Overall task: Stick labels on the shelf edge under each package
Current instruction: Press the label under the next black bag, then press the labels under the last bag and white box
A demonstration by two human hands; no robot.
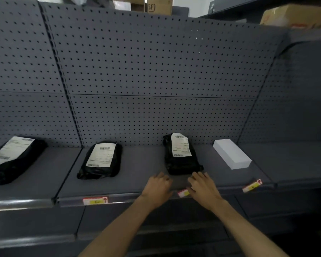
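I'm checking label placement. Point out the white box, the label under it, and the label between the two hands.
white box [232, 155], head view, on its top face.
label under the white box [252, 186], head view, on its yellow middle.
label between the hands [183, 193], head view, on its visible part.

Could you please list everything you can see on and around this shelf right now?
Black packages: three, black with white shipping slips, lying on the shelf.
White box: one, right of the packages.
Labels: three, red, white and yellow, on the shelf edge.
Pegboard: grey, behind the shelf.
Cardboard boxes: brown, up top.
Left hand: on the shelf edge, below the right-most package.
Right hand: beside the middle label.
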